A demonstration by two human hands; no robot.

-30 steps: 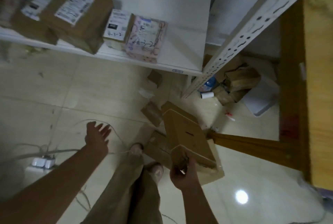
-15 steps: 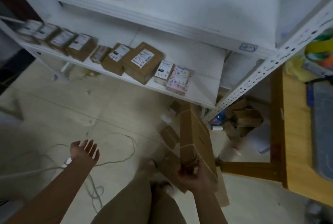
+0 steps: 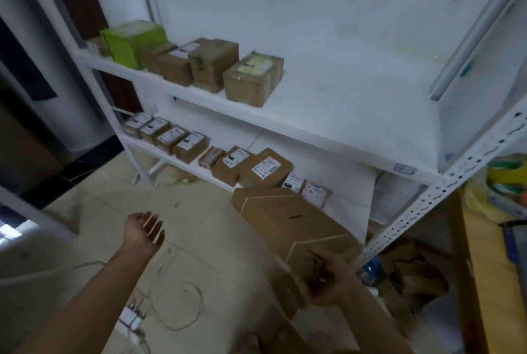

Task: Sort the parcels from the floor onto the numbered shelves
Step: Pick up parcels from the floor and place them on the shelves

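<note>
Right hand [image 3: 325, 276] clamped on parcel [image 3: 288, 219] near end | long axis toward shelves [image 3: 285, 122] | left hand [image 3: 145, 229] spread

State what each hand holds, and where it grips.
The right hand grips the long cardboard parcel at its near end. The left hand is open and holds nothing.

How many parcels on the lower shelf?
9. Left row of four, small pinkish one, two larger brown boxes, white one, pink one behind the held box, which may hide more.
</note>
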